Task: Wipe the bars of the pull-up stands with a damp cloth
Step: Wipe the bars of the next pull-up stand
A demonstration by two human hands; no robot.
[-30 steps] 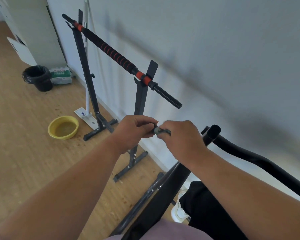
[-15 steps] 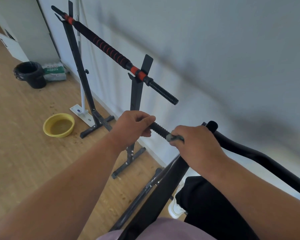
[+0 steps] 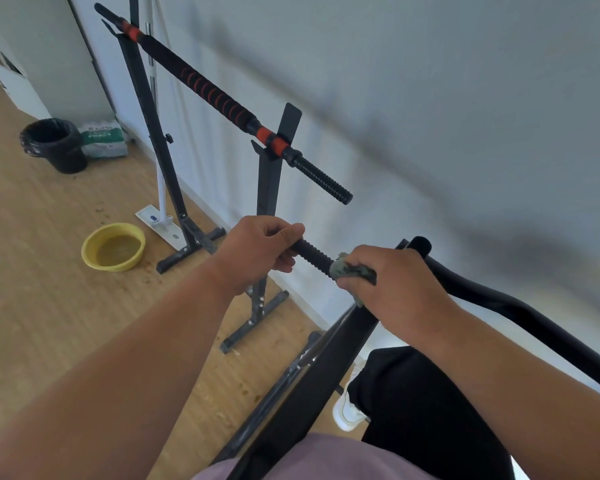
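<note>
The right hand's grip (image 3: 392, 285) is wrapped round the damp cloth (image 3: 349, 270) on the near bar (image 3: 312, 254); the left hand (image 3: 257, 249) clasps the bar's end. A loosened hold could drop the cloth. The far bar (image 3: 215, 93) looks unwiped.

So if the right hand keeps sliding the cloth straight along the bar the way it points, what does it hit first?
Most likely the left hand, which grips the same ridged bar just ahead of the cloth held by the right hand; only bare bar lies between.
</note>
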